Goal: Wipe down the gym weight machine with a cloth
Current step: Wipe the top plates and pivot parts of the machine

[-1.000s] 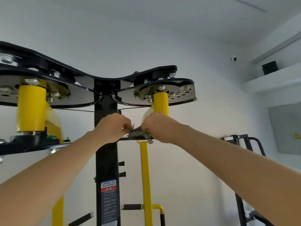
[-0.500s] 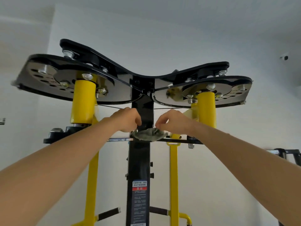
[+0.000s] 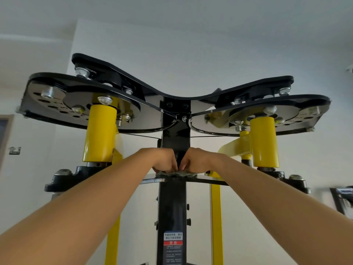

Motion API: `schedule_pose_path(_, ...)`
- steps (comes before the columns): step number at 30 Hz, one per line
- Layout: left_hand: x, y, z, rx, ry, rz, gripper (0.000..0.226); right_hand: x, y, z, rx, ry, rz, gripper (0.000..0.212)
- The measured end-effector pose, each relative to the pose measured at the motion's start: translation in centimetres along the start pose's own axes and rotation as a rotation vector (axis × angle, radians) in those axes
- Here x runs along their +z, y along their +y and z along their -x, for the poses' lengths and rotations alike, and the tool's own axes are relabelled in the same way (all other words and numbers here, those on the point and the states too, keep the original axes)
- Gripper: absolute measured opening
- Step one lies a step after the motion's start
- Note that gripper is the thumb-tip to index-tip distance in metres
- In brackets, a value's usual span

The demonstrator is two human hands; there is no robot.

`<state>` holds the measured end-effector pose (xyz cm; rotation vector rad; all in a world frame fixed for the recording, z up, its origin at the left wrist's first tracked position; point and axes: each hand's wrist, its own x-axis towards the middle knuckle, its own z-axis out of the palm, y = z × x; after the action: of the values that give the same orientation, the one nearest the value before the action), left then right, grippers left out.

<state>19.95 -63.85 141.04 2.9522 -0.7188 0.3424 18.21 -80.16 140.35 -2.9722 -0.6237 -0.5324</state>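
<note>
Two bare forearms reach up to the top of a black and yellow weight machine [image 3: 133, 81], seen from below against a white wall. At far left a small dark fixture [image 3: 14, 150] hangs on the wall. Next comes the left pulley plate [image 3: 57, 104], a black disc studded with silver bolts, with the thick left yellow cylinder [image 3: 99, 132] standing beneath it. In the middle, the left hand [image 3: 164, 161] and the right hand [image 3: 194, 160] sit close together, knuckles nearly touching, in front of the black central column [image 3: 174, 138]. Both hands have their fingers curled down onto a small grey-green cloth [image 3: 176, 174], which lies bunched beneath them on a narrow shiny ledge [image 3: 150, 181] crossing the column. Lower on the column is a red and white warning label [image 3: 172, 245]. Further right stands the right yellow cylinder [image 3: 263, 142], with the right pulley plate [image 3: 298, 113] above it. At the far right edge is a blurred dark frame [image 3: 342, 197].
</note>
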Motion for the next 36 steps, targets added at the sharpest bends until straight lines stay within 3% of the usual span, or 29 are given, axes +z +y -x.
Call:
schedule_pose_path(7,-0.3,0.4,0.4,-0.058,-0.053,-0.047,0.032,0.2,0.2,-0.3,-0.012,-0.041,-0.139,0.026)
schedule_pose_path(11,-2.1,1.4,3.0,-0.143,-0.124,-0.116,0.026,0.1,-1.1,0.5,-0.101,-0.034,-0.251,0.033)
schedule_pose_path(16,-4.2,1.7,6.7,-0.242,-0.255,-0.386,0.014,0.6,-4.6,0.8,-0.248,-0.034,-0.387,0.031)
schedule_pose_path(20,-5.1,1.8,9.4,-0.232,-0.291,-0.419,0.005,0.2,-6.1,1.2,-0.323,-0.041,-0.425,0.028)
schedule_pose_path(24,-5.2,1.1,11.4,-0.107,-0.165,-0.400,0.005,-0.3,-5.8,1.7,-0.343,-0.030,-0.377,0.017)
schedule_pose_path(27,-4.5,0.5,13.2,0.002,0.031,-0.461,0.014,-0.4,-4.5,1.9,-0.324,0.015,-0.280,0.011)
schedule_pose_path(33,-1.0,-0.9,16.6,0.139,0.306,-0.977,0.054,-2.0,-0.7,3.8,-0.045,-0.058,-0.131,0.015)
schedule_pose_path(36,0.4,-2.6,17.8,0.198,0.407,-1.062,0.058,-1.7,-0.9,4.0,-0.061,-0.057,-0.184,0.023)
